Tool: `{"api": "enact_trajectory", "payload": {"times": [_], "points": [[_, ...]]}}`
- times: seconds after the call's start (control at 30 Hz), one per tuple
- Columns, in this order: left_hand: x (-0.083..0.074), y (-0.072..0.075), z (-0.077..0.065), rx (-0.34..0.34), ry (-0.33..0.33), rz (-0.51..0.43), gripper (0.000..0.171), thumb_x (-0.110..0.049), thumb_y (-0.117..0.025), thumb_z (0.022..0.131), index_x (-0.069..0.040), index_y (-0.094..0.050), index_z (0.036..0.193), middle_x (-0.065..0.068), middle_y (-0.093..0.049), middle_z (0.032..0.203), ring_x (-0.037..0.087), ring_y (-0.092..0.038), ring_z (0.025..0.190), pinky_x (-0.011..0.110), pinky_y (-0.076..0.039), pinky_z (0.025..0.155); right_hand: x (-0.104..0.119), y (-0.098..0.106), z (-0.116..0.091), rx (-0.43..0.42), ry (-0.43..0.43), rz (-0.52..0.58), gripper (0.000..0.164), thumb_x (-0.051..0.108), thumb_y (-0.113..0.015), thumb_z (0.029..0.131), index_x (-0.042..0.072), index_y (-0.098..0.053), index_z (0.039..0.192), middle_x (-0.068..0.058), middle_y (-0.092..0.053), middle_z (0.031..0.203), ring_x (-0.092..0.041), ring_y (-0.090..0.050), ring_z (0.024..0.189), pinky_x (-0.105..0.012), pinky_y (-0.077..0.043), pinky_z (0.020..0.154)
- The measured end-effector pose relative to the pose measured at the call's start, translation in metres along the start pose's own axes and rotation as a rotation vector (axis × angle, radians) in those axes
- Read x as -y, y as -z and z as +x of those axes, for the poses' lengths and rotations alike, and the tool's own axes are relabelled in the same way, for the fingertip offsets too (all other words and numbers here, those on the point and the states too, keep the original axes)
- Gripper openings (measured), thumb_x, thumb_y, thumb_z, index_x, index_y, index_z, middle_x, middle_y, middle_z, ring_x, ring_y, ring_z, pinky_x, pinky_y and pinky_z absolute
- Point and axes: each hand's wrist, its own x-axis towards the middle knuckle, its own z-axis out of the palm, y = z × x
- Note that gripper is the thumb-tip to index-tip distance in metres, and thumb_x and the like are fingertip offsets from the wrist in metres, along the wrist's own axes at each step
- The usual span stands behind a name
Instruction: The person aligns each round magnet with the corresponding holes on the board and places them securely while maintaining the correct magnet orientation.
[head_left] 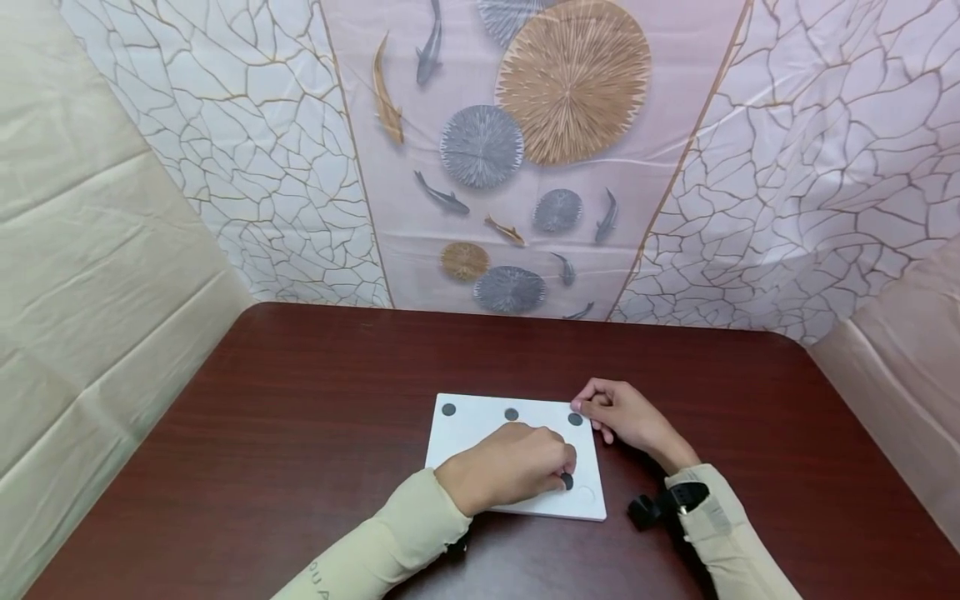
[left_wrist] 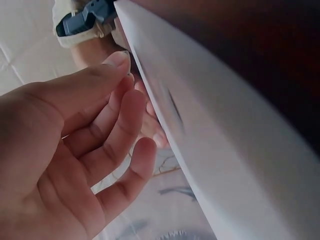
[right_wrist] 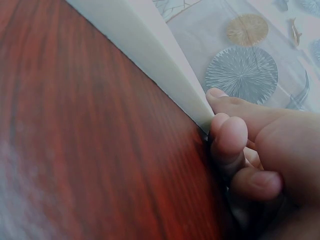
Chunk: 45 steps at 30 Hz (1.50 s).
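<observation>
A white rectangular board (head_left: pixel 468 425) lies on the table, with dark round discs along its far edge: one (head_left: pixel 448 409) at the left, one (head_left: pixel 512 414) in the middle, one (head_left: pixel 575 419) at the right corner. My left hand (head_left: pixel 510 467) reaches across the board, pinching another dark disc (head_left: pixel 567 482) between thumb and fingertips close over its near right part. Just right of that disc shows a pale round mark (head_left: pixel 585 494). At the far right corner my right hand (head_left: pixel 626 412) grips the board's edge; in the right wrist view its fingertips (right_wrist: pixel 232 135) meet the corner.
The dark red-brown wooden table (head_left: pixel 315 400) extends around the board on all sides. Behind it hangs a patterned cloth (head_left: pixel 480 225), with plain cloth (head_left: pixel 97 292) at the left. A black wrist strap with a small device (head_left: pixel 667 504) sits on the right sleeve.
</observation>
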Motion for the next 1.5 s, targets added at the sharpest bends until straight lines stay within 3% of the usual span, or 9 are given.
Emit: {"api": "enact_trajectory", "payload": {"times": [0.23,0.4,0.63,0.97,1.23,1.5], "points": [[-0.008,-0.002,0.004,0.0,-0.008,0.029,0.009,-0.025,-0.082,0.093,-0.027,-0.075,0.087,-0.016,-0.067,0.077,-0.002,-0.055,0.064,0.018,-0.047,0.062,0.002,0.002,0.001,-0.005,0.017,-0.005,0.018,0.018,-0.069,0.104,0.0,-0.071,0.106,-0.003,-0.053,0.064,-0.01,-0.048,0.046,-0.023,-0.042,0.048],[-0.011,-0.004,0.005,-0.018,0.001,0.039,0.014,-0.024,-0.082,0.093,-0.027,-0.073,0.082,-0.015,-0.066,0.074,-0.001,-0.054,0.061,0.019,-0.045,0.059,0.003,0.002,0.0,-0.003,0.013,-0.006,0.018,0.018,-0.069,0.104,0.0,-0.072,0.106,-0.003,-0.054,0.064,-0.01,-0.048,0.046,-0.023,-0.042,0.048],[-0.014,-0.011,0.008,-0.032,0.025,-0.011,0.005,-0.021,-0.081,0.093,-0.026,-0.08,0.092,-0.015,-0.073,0.085,-0.001,-0.063,0.072,0.02,-0.049,0.063,-0.002,0.0,0.0,0.001,0.014,-0.013,0.015,0.016,-0.068,0.105,0.001,-0.072,0.104,-0.002,-0.054,0.063,-0.01,-0.048,0.046,-0.023,-0.041,0.048],[-0.017,-0.011,0.011,-0.027,0.052,-0.1,0.013,-0.012,-0.077,0.094,-0.022,-0.082,0.1,-0.016,-0.076,0.096,0.001,-0.069,0.088,0.021,-0.055,0.072,-0.003,0.002,0.004,0.0,0.02,-0.026,0.013,0.015,-0.067,0.105,0.004,-0.073,0.104,-0.001,-0.053,0.062,-0.01,-0.048,0.046,-0.022,-0.038,0.048],[-0.023,-0.014,0.01,-0.029,0.022,-0.137,0.018,-0.004,-0.072,0.095,-0.019,-0.082,0.1,-0.011,-0.076,0.096,0.003,-0.068,0.086,0.015,-0.052,0.074,-0.004,0.0,0.0,0.005,-0.008,-0.022,0.013,0.014,-0.067,0.105,0.003,-0.073,0.105,-0.001,-0.054,0.062,-0.011,-0.048,0.046,-0.022,-0.039,0.049],[-0.021,-0.016,0.013,-0.072,0.024,-0.169,0.02,0.0,-0.07,0.095,-0.016,-0.082,0.093,-0.009,-0.076,0.087,0.003,-0.066,0.076,0.013,-0.049,0.07,-0.003,0.003,0.004,0.001,0.003,-0.038,0.016,0.018,-0.068,0.105,0.002,-0.072,0.106,-0.003,-0.054,0.064,-0.011,-0.049,0.048,-0.023,-0.042,0.05]]}}
